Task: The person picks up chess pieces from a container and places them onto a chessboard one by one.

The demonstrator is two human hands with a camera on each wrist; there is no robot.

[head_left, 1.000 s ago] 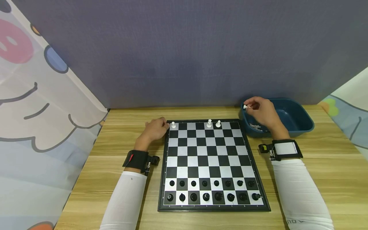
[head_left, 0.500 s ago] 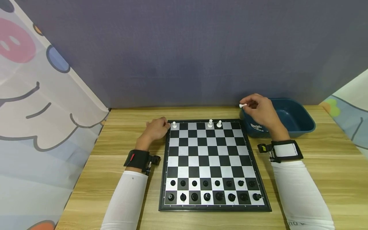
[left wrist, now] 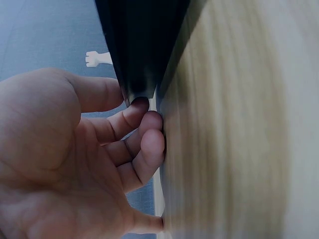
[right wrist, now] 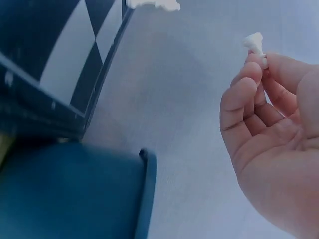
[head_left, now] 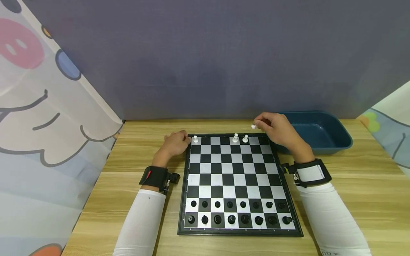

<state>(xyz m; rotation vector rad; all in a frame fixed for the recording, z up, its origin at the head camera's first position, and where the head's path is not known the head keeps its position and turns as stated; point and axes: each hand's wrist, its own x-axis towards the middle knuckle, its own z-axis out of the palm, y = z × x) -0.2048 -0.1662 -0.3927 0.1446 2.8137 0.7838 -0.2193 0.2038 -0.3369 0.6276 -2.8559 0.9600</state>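
Note:
My left hand [head_left: 174, 143] is at the far left corner of the chessboard [head_left: 231, 231], and in the left wrist view its thumb and forefinger pinch the board's black edge [left wrist: 142, 55]. My right hand [head_left: 279, 131] holds a small white chess piece [right wrist: 255, 45] between thumb and fingertips, above the board's far right edge. Too little of that piece shows to tell its kind. On the far row stand a white rook [head_left: 195, 139] in the left corner and two taller white pieces, one with a crown-like top [head_left: 235, 138], the other rounder [head_left: 245, 138].
A blue plastic bin [head_left: 333, 144] stands right of the board, partly behind my right forearm. Black chess pieces [head_left: 231, 219] fill the two near rows. A grey panel [head_left: 205, 71] rises behind the wooden table [head_left: 150, 129].
My right hand has moved left from over the bin to the board's far right edge, carrying the white chess piece. My left hand stays at the board's corner.

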